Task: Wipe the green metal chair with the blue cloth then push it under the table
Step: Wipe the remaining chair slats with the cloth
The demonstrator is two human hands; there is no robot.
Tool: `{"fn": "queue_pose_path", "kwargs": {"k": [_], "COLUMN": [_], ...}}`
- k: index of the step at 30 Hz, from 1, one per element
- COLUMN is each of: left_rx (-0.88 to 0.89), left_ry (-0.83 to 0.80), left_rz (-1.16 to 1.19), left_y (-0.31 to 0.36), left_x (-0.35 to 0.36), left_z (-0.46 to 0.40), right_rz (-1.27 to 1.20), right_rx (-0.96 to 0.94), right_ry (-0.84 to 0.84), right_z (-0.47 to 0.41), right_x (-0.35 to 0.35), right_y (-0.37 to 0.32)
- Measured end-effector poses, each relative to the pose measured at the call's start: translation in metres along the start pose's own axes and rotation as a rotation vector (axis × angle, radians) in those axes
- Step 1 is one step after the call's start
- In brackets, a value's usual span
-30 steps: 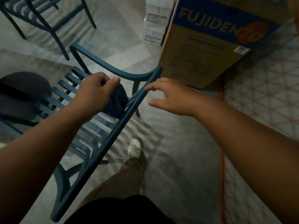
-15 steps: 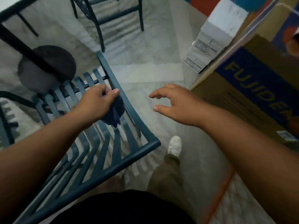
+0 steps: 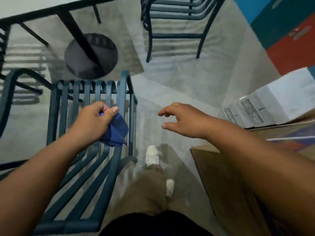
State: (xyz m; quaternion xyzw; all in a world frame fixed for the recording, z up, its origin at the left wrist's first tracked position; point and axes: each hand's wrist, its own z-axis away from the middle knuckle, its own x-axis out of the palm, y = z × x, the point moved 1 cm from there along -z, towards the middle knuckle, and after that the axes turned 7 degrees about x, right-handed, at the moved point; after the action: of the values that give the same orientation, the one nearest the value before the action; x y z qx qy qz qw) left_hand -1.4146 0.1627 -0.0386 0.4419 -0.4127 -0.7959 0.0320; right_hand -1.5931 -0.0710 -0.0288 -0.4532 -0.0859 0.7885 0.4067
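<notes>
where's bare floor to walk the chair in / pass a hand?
Free: floor between the green chair and the second chair, right of the table base. Also the strip between the green chair and the cardboard box, partly taken by feet. Crowded: left side, another chair frame; right, stacked boxes.

Bunched blue cloth (image 3: 117,132) over green slatted chair (image 3: 88,164)

The green slatted metal chair (image 3: 109,150) now sits squarely below the camera with its seat front pointing at the round black pedestal base (image 3: 91,56) of the white worktop (image 3: 34,5), where a second ago it lay angled with its armrest uppermost. The right hand (image 3: 184,120) has left the armrest and hangs free beside the chair. The crumpled blue cloth (image 3: 116,131) now hangs lower from the left hand (image 3: 92,120).
</notes>
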Motion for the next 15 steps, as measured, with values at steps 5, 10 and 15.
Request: {"fn": "queue_pose_path", "kwargs": {"k": [5, 10, 15], "left_rx": [-0.072, -0.119, -0.074], "left_ry": [0.028, 0.028, 0.056], "left_rz": [0.054, 0.039, 0.036], "left_y": [0.006, 0.042, 0.091], "left_x": [0.007, 0.013, 0.021], "left_z": [-0.049, -0.119, -0.205], "right_rz": [0.039, 0.075, 0.065], "right_rx": [-0.014, -0.033, -0.019], "right_ry": [-0.047, -0.096, -0.092], "right_z": [-0.066, -0.127, -0.186], "right_x": [-0.050, -0.106, -0.169], "right_y": [0.017, 0.027, 0.061]}}
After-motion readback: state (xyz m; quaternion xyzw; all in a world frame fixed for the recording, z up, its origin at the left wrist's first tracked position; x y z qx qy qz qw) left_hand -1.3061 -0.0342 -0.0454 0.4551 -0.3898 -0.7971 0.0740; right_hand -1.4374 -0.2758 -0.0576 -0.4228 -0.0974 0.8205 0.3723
